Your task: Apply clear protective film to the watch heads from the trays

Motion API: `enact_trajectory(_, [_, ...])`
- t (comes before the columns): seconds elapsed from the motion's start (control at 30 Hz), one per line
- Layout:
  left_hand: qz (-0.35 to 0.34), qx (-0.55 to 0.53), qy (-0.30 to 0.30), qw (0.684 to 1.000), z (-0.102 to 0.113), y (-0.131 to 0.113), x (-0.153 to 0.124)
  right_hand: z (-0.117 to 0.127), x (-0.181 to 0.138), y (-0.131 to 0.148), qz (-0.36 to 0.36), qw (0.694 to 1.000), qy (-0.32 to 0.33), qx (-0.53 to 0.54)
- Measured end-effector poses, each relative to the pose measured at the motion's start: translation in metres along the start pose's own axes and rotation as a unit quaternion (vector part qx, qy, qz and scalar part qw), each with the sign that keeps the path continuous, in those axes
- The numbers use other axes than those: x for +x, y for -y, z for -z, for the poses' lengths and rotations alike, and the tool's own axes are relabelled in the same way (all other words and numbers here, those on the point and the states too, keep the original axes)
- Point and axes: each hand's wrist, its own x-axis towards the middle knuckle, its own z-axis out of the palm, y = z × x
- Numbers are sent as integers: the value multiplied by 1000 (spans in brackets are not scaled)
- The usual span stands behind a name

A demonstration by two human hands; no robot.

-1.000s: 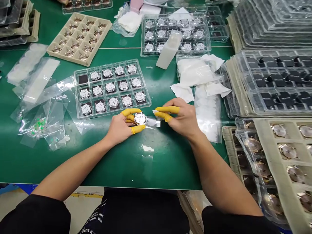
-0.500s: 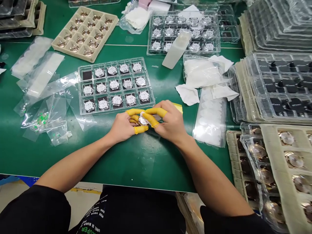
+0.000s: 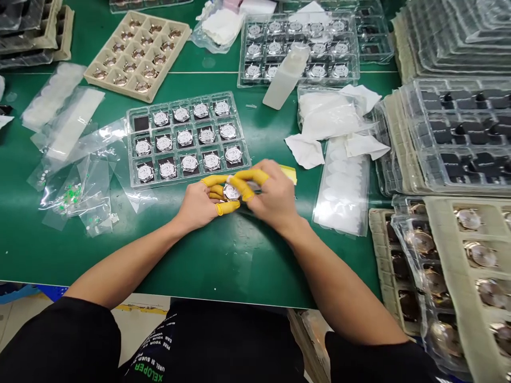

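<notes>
My left hand (image 3: 199, 205), with yellow finger cots on its fingers, grips a round silver watch head (image 3: 231, 192) by its edge, white dial facing up. Over it, my right hand (image 3: 275, 194), also in yellow cots and slightly blurred, pinches what looks like a small white wipe (image 3: 229, 179); most of it is hidden by the fingers. Just beyond the hands lies a clear plastic tray (image 3: 187, 178) of similar watch heads on black pads. Its far left compartment (image 3: 141, 123) holds only a black pad.
A beige tray (image 3: 148, 97) of gold-toned watch heads and another clear tray (image 3: 239, 80) lie farther back. A white bottle (image 3: 285, 77) leans near the latter. White wipes (image 3: 305, 150) and clear film (image 3: 341, 197) are at right, beside stacked trays (image 3: 419, 143). Small plastic bags (image 3: 72, 197) lie left.
My right hand has shifted slightly and its fingertips have moved over the dial, baring more of it. My left hand still grips the watch head. The whole view has shifted a little.
</notes>
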Motion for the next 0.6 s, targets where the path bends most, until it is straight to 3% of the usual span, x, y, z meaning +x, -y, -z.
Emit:
enact_trajectory(0.07, [-14,13,-7,1000,1,1,-2,12,1,-11,-52,998,-21,-41])
enact_trajectory(0.13, [-43,39,4,998,3,4,-4,28,-1,-19,-85,996,0,-38])
enact_trajectory(0.27, [-109,97,25,989,3,9,-9,50,-7,-16,-74,988,136,27])
enact_trajectory(0.33, [-120,99,19,988,3,10,-9,52,-7,-10,-72,982,173,34])
enact_trajectory(0.6, [-155,130,10,979,4,6,-5,50,-1,-3,-136,974,154,100])
